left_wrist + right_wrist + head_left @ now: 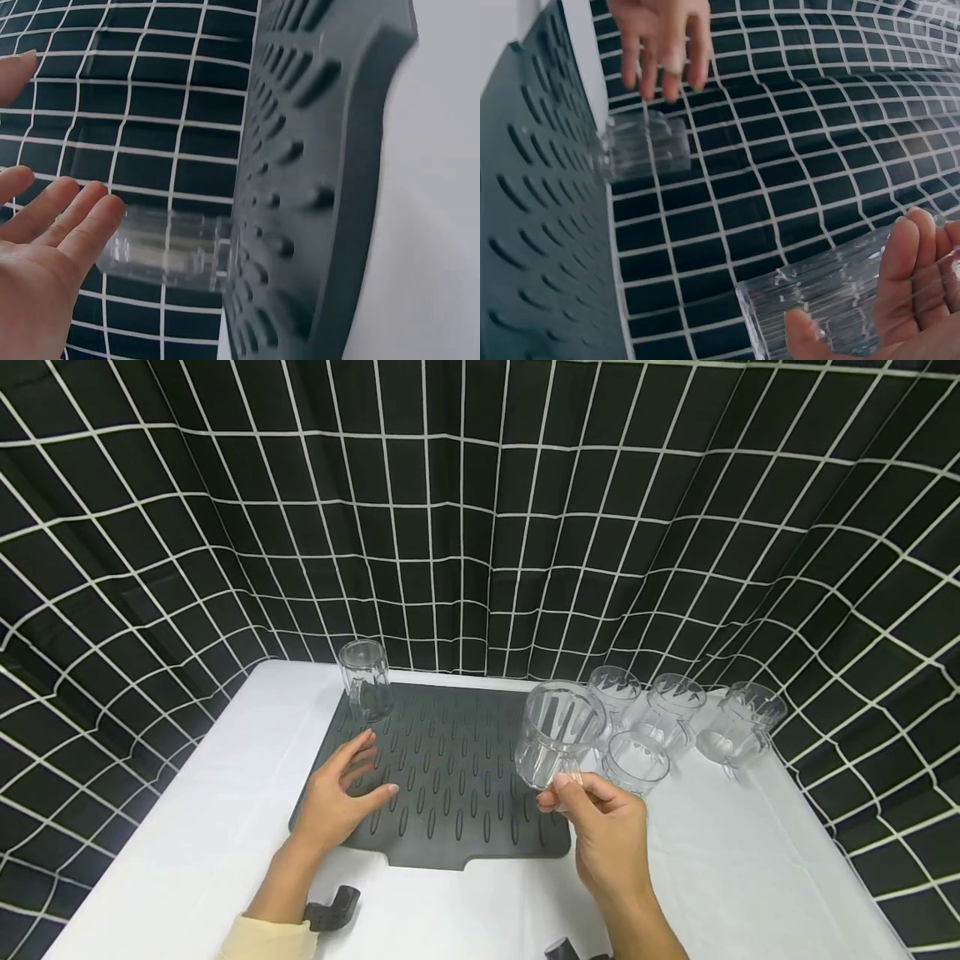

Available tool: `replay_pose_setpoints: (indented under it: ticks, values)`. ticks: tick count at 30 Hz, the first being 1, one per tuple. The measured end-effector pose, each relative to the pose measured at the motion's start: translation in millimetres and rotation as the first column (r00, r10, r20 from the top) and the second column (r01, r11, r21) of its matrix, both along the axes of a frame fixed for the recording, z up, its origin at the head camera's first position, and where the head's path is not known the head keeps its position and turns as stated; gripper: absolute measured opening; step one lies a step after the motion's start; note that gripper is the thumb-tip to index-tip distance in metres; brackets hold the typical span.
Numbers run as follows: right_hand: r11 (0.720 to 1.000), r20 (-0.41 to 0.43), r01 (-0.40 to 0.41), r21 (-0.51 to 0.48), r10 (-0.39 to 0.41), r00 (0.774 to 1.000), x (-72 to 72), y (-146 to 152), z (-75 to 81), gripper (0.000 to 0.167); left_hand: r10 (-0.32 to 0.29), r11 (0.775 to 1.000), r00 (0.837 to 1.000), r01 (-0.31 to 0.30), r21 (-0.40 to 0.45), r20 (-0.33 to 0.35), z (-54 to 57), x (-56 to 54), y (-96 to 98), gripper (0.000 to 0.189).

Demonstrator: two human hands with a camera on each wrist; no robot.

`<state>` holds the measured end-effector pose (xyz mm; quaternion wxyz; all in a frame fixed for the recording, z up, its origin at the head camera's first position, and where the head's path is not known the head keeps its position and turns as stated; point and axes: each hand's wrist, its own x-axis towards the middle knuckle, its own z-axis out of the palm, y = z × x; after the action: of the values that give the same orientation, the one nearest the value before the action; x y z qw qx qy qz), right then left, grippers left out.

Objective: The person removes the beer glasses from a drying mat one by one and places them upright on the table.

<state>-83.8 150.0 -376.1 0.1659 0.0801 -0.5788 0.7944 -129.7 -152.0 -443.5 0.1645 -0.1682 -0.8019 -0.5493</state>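
My right hand [611, 831] pinches a clear glass mug [551, 731] by its handle, thumb on top, and holds it over the right side of the dark grey drying mat [457, 777]. In the right wrist view the fingers [900, 262] lie along the ribbed wall of this mug. My left hand [333, 797] hovers over the mat's left side with fingers spread and nothing in it. Just beyond its fingertips, another clear glass mug [366, 685] stands at the mat's back left corner; the left wrist view also shows this mug [169, 251] near the fingers.
Several more clear glass mugs [675, 702] stand grouped on the white table [750, 852] to the right of the mat. The nearest of them [636, 764] is close behind my right hand. A black curtain [465, 527] with a white grid encloses the back and sides.
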Motion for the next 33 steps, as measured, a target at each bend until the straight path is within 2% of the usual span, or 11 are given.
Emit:
replay_pose_setpoints:
  ticks: [4,6,11,17,24,29,33]
  values:
    - [0.999,-0.013,-0.002,-0.035,0.002,1.000,-0.2,12,6.0,0.014,0.069,0.997,0.997,-0.068,-0.029,0.018,-1.3,3.9,-11.3,0.080]
    - [0.999,-0.015,-0.001,-0.050,0.000,1.000,0.1,17,8.7,0.014,0.093,0.995,0.996,-0.092,-0.035,0.012,-11.7,1.7,-20.2,0.081]
    - [0.996,-0.042,-0.005,-0.089,0.001,0.999,0.6,29,13.7,0.015,0.149,0.987,0.989,-0.148,-0.056,0.017,-13.2,8.2,-33.1,0.081]
    - [0.993,-0.072,0.008,-0.117,-0.017,0.997,-0.3,46,20.3,0.017,0.196,0.978,0.980,-0.192,-0.084,0.036,-17.7,13.0,-46.3,0.079]
    - [0.973,-0.145,-0.011,-0.229,-0.023,0.989,-2.4,68,26.2,0.016,0.242,0.964,0.968,-0.231,-0.131,0.072,-25.7,16.7,-56.0,0.081]
    - [0.954,-0.159,0.017,-0.298,-0.067,0.985,0.1,87,26.4,0.013,0.265,0.959,0.961,-0.254,-0.127,0.083,-30.4,17.5,-62.4,0.083]
    - [0.949,-0.155,0.085,-0.305,-0.137,0.978,4.3,104,28.4,0.012,0.296,0.951,0.948,-0.282,-0.123,0.115,-33.4,20.1,-69.0,0.086]
